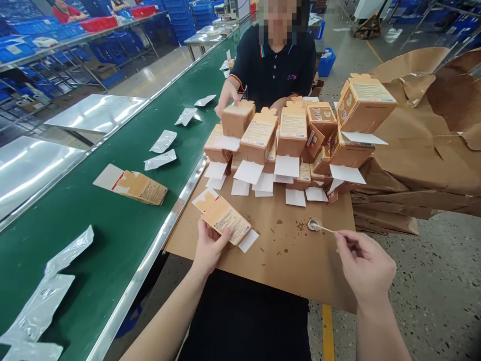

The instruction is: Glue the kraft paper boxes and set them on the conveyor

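Observation:
My left hand (209, 247) grips the near end of a flat, unfolded brown carton (222, 216) lying on a brown cardboard sheet (278, 260). My right hand (364, 263) pinches a thin wooden stick (326, 228) whose tip rests in a small round metal cap (314, 224) on the sheet. Beyond them stands a pile of several assembled brown cartons (293, 135) with white flaps hanging open.
A person in a dark polo shirt (274, 65) sits opposite, a hand (228, 98) on a carton at the pile's far left. A green conveyor belt (93, 215) on my left carries a flat carton (137, 185) and several clear plastic bags (161, 150). Crumpled brown paper (424, 135) lies right.

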Demonstrator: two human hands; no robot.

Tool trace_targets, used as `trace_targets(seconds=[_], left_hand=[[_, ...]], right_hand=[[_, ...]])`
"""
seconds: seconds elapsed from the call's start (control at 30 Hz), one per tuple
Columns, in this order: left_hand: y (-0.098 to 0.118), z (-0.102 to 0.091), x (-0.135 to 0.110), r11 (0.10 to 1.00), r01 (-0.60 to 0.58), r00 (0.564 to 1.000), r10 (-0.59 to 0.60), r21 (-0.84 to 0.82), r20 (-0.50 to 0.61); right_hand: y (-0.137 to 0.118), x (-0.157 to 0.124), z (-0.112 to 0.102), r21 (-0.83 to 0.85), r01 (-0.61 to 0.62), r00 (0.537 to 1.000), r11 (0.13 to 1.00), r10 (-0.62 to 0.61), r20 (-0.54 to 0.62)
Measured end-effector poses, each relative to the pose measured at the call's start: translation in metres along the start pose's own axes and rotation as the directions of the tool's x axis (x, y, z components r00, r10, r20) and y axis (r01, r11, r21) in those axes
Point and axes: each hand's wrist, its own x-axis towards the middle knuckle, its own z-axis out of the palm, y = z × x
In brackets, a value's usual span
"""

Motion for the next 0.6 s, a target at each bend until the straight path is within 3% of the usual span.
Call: trace_targets(seconds=[0.13,0.23,0.3,0.43,0.6], left_hand=[[0.005,-0.002,0.0,0.999,0.029,0.999,-0.029,0.027,-0.015],[0.007,-0.002,0.0,0.997,0.068,0.998,-0.068,0.034,-0.005],[0.008,-0.002,-0.001,0.996,0.076,0.997,-0.076,0.04,0.001],[0.007,-0.002,-0.001,0.997,0.071,0.997,-0.072,0.044,0.02],[0.005,-0.007,-0.002,0.996,0.053,0.998,-0.055,0.072,0.035]], right_hand=[[-0.053,-0.031,0.046,0.299,-0.067,0.991,0.952,0.028,0.134],[-0.081,-0.05,0.086,0.373,-0.13,0.971,0.919,0.041,0.236],[-0.087,-0.057,0.104,0.385,-0.139,0.964,0.913,0.036,0.263],[-0.081,-0.06,0.115,0.377,-0.143,0.957,0.915,0.031,0.29],[-0.077,-0.057,0.11,0.347,-0.162,0.963,0.924,0.072,0.259]])
